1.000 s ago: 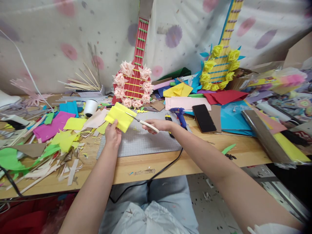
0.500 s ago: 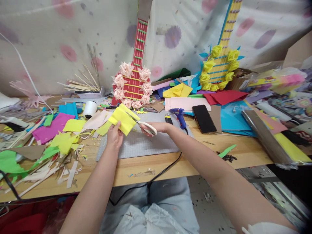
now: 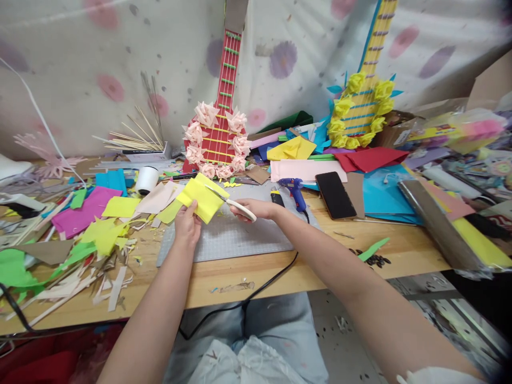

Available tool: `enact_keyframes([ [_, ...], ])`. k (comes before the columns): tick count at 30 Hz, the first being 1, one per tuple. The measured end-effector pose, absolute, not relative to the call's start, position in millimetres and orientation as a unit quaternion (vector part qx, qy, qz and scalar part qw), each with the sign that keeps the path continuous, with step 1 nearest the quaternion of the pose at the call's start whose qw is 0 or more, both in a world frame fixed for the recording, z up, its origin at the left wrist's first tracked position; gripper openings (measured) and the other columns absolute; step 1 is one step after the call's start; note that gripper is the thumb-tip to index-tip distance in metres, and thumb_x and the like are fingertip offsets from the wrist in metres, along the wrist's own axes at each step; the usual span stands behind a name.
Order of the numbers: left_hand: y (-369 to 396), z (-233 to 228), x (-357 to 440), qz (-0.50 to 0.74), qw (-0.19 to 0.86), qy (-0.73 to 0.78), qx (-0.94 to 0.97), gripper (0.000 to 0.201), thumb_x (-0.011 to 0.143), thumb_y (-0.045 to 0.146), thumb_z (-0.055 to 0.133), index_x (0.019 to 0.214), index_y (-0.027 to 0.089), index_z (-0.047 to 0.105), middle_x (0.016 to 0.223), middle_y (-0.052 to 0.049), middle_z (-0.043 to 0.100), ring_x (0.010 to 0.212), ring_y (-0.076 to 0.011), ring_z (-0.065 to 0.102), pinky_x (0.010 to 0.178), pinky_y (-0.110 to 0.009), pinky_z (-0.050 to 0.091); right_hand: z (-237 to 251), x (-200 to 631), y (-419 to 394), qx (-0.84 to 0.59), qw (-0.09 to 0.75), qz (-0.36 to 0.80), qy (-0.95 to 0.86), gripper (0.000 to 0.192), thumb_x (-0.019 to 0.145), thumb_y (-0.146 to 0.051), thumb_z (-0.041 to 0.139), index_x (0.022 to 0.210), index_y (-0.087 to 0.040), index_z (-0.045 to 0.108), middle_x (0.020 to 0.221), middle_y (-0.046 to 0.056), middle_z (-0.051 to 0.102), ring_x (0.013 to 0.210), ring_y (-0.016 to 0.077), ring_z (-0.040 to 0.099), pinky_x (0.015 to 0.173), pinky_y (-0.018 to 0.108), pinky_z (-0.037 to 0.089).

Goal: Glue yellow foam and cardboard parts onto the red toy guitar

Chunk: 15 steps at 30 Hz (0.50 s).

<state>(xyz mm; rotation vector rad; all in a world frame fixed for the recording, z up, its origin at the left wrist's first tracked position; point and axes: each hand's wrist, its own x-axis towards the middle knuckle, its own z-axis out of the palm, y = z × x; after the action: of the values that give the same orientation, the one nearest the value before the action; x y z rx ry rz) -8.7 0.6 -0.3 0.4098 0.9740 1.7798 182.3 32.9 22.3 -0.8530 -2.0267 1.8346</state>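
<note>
A folded sheet of yellow paper [image 3: 200, 198] is pinched at its lower edge by my left hand [image 3: 188, 221]. My right hand [image 3: 252, 209] grips white-handled scissors [image 3: 244, 210], whose blades lie across the sheet's right part. Below both hands is a grey cutting mat [image 3: 240, 240]. Just behind them stands a red paper guitar [image 3: 218, 141] ringed with pale pink paper roses. Small yellow snippets [image 3: 232, 184] lie at its foot.
To the right are a blue glue gun [image 3: 295, 192], a black phone [image 3: 335, 196] and a yellow paper guitar [image 3: 358, 114]. Paper scraps [image 3: 106, 229] and a white spool [image 3: 147, 180] crowd the left. A black cord [image 3: 264, 288] crosses the table's front edge.
The scissors' handles have tipped slightly and the blades look a little more closed on the yellow paper. Both hands keep nearly the same place.
</note>
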Motion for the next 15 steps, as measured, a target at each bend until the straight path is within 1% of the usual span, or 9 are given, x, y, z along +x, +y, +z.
enact_keyframes([
  [4, 0.3, 1.0, -7.7, 0.739, 0.513, 0.405, 0.163, 0.020, 0.074, 0.004, 0.058, 0.088, 0.015, 0.067, 0.085, -0.005, 0.072, 0.069, -0.0113, 0.067, 0.073, -0.024, 0.054, 21.3, 183.1, 32.1, -0.313, 0.144, 0.630, -0.696, 0.043, 0.072, -0.055, 0.060, 0.071, -0.018, 0.038, 0.054, -0.008, 0.037, 0.042, 0.0043, 0.036, 0.037, 0.017, 0.028],
  [9, 0.5, 0.5, -7.4, 0.738, 0.521, 0.394, 0.167, 0.019, 0.073, 0.005, 0.058, 0.086, 0.015, 0.067, 0.083, -0.004, 0.072, 0.067, -0.0110, 0.066, 0.069, -0.022, 0.054, 26.5, 184.5, 28.7, -0.301, 0.133, 0.633, -0.700, 0.046, 0.070, -0.059, 0.059, 0.071, -0.018, 0.037, 0.051, -0.009, 0.036, 0.040, 0.0042, 0.035, 0.037, 0.018, 0.028],
  [15, -0.8, 0.8, -7.3, 0.729, 0.539, 0.383, 0.177, 0.019, 0.072, 0.005, 0.059, 0.086, 0.015, 0.068, 0.082, -0.004, 0.072, 0.069, -0.0118, 0.066, 0.068, -0.022, 0.054, 27.7, 183.5, 26.3, -0.290, 0.117, 0.640, -0.702, 0.053, 0.072, -0.069, 0.050, 0.077, -0.017, 0.040, 0.050, -0.006, 0.045, 0.042, 0.0061, 0.040, 0.041, 0.020, 0.031],
])
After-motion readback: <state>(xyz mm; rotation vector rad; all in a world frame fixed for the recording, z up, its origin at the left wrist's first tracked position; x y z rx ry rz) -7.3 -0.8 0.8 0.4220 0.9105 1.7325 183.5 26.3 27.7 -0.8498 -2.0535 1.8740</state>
